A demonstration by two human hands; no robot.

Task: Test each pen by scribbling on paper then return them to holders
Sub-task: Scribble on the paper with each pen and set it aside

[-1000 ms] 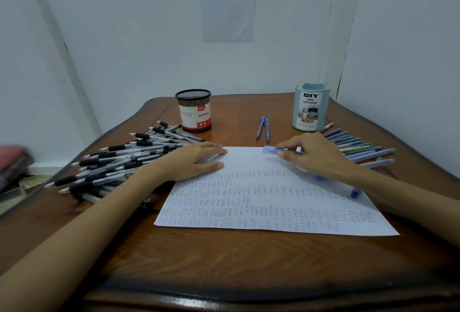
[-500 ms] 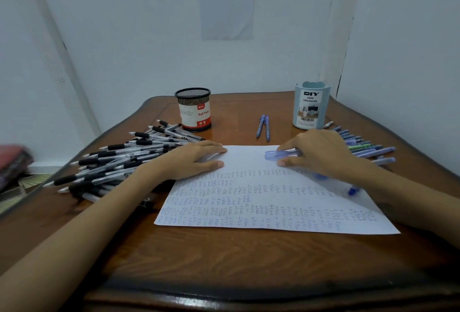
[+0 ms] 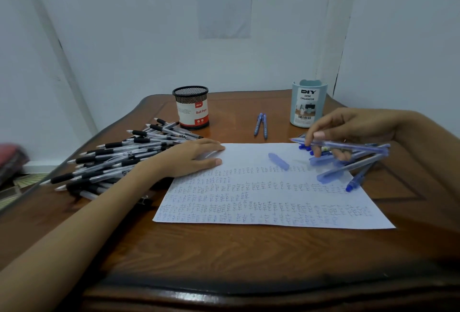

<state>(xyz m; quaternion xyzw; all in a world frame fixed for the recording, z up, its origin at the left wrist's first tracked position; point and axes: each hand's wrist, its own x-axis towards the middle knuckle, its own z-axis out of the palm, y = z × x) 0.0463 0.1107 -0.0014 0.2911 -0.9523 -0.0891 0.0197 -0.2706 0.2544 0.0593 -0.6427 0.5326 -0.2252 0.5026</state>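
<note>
Right hand (image 3: 348, 130) lifted, pinching pen (image 3: 353, 146), cap (image 3: 278, 161) dropped

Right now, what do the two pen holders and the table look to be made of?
Black holder: likely metal mesh, matt; a fine lattice shows near its rim. Pale blue holder: probably plastic, smooth and opaque, with a rounded rim. Table: wood or veneer, glossy varnish; grain lines and highlights on the front edge.

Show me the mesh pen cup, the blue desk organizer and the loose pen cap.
mesh pen cup (image 3: 191, 112): head view, on its label.
blue desk organizer (image 3: 307, 106): head view, on its front label.
loose pen cap (image 3: 278, 161): head view, on its middle.
</note>
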